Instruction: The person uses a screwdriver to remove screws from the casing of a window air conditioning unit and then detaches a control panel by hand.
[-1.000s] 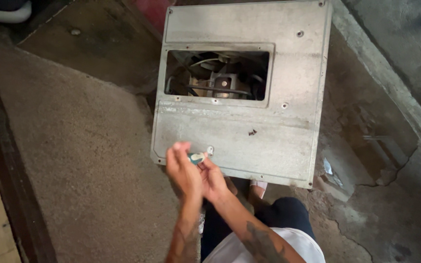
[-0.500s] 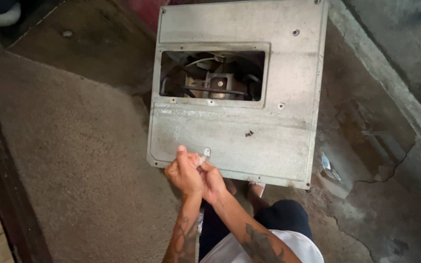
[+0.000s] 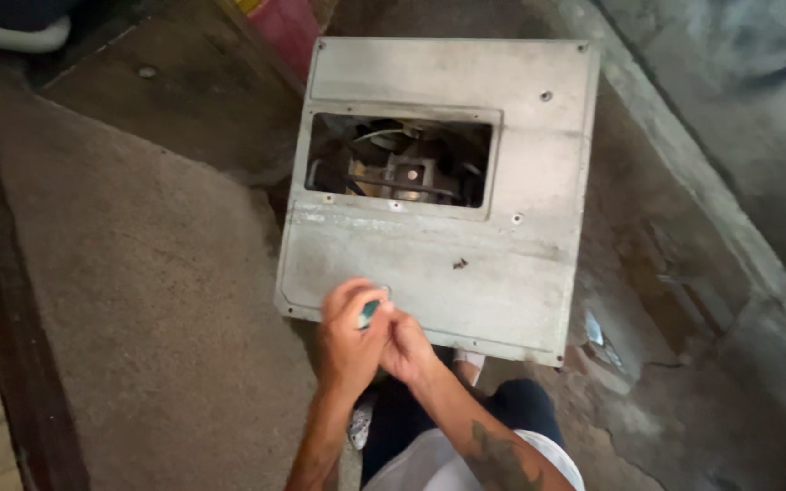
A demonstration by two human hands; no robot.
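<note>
A grey metal panel [image 3: 502, 273] lies on the concrete floor, with a rectangular opening [image 3: 399, 165] that shows a motor and belt inside. My left hand [image 3: 346, 344] and my right hand [image 3: 408, 347] meet over the panel's near edge. Between them is a small green-handled tool [image 3: 368, 314], gripped by my left hand; my right fingers touch it too. Its tip is hidden by my fingers. A small dark screw [image 3: 458, 265] lies on the panel above my hands.
A raised concrete curb [image 3: 684, 173] runs along the right. A dark strip [image 3: 2, 309] borders the left. A red object [image 3: 284, 27] stands behind the panel. My knee in dark trousers [image 3: 520, 409] is just below the panel.
The view has shifted a little, so the panel sits lower in the frame. My hands stay together at the panel's near edge, closing more tightly around the green tool.
</note>
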